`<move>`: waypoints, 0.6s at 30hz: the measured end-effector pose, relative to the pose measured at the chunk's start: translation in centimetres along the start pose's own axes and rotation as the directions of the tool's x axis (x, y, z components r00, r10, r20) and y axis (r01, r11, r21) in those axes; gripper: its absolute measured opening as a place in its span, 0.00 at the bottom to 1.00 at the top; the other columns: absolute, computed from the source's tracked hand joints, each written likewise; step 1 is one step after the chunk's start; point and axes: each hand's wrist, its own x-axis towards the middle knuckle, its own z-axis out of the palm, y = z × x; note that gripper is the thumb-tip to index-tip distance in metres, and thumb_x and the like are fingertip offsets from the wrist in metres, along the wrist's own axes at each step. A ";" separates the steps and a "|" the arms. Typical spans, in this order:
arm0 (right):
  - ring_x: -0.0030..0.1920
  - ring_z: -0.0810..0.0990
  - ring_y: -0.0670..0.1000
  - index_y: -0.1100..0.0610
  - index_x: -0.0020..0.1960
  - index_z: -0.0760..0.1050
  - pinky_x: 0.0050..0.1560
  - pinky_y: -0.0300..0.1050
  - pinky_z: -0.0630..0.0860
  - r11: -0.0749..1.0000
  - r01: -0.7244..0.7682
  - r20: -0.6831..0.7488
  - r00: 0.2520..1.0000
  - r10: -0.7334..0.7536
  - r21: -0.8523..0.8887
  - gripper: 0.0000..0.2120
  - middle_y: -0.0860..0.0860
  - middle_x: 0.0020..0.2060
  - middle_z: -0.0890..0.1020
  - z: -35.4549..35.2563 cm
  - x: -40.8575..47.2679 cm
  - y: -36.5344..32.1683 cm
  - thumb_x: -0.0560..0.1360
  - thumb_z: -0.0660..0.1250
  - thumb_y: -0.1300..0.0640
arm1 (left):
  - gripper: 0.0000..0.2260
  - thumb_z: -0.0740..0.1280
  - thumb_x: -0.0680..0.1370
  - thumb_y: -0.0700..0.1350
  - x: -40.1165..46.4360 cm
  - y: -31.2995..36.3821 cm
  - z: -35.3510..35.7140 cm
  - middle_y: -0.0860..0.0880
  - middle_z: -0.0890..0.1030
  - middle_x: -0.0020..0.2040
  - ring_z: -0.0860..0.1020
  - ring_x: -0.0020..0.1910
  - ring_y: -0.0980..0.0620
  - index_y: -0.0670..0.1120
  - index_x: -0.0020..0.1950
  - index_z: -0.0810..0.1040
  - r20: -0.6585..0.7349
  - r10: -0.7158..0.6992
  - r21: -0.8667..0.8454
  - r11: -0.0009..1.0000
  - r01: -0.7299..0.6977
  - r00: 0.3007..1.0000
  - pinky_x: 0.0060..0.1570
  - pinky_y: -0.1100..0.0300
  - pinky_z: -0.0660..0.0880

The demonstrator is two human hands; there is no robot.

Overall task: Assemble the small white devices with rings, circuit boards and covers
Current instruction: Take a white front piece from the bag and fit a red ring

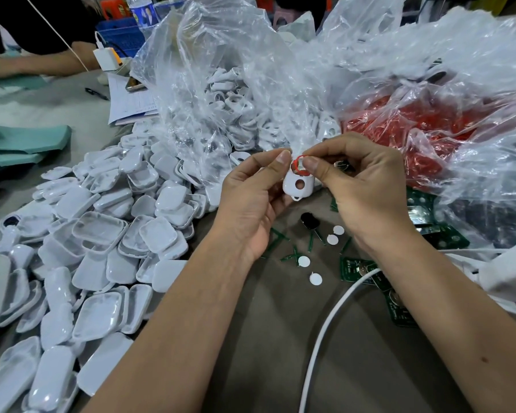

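Head view: left hand [251, 201] gripping small white device [298, 186] above table [265, 338]; right hand [361, 189] pinching red ring [301, 166] at its top. Covers [102, 234] heaped left, circuit boards [396, 305] and 4 white discs [315, 278] beneath the hands.

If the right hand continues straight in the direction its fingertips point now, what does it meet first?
Probably the red ring on the white device the left hand holds; the right hand already pinches that ring.

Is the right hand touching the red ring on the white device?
Touching. The head view shows the right hand with thumb and fingertip pinching the red ring at the white device.
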 end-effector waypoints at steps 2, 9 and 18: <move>0.45 0.84 0.47 0.51 0.44 0.86 0.49 0.39 0.79 0.994 0.030 0.006 1.000 -0.030 -0.101 0.05 0.47 0.42 0.85 0.0 -0.1 0.1 0.71 0.80 0.59 | 0.04 0.72 0.78 0.38 -0.1 -0.2 0.0 0.45 0.85 0.43 0.83 0.41 0.49 0.44 0.44 0.83 -0.009 0.056 0.055 0.997 -0.055 0.998 0.41 0.56 0.83; 0.44 0.84 0.46 0.51 0.43 0.86 0.48 0.39 0.79 0.984 0.004 0.002 1.000 -0.003 -0.180 0.06 0.44 0.41 0.85 -0.1 -0.2 0.0 0.70 0.81 0.60 | 0.05 0.71 0.79 0.37 -0.1 -0.5 0.0 0.41 0.82 0.45 0.82 0.44 0.45 0.43 0.44 0.82 -0.034 0.122 0.144 0.983 -0.116 0.992 0.41 0.55 0.83; 0.39 0.86 0.44 0.54 0.44 0.87 0.43 0.36 0.80 0.992 0.006 -0.003 1.000 -0.007 -0.130 0.05 0.45 0.37 0.87 0.0 -0.5 -0.4 0.71 0.80 0.62 | 0.05 0.71 0.79 0.37 -0.3 -0.5 0.0 0.43 0.83 0.44 0.82 0.43 0.47 0.43 0.44 0.82 -0.036 0.118 0.122 0.986 -0.113 0.992 0.39 0.57 0.82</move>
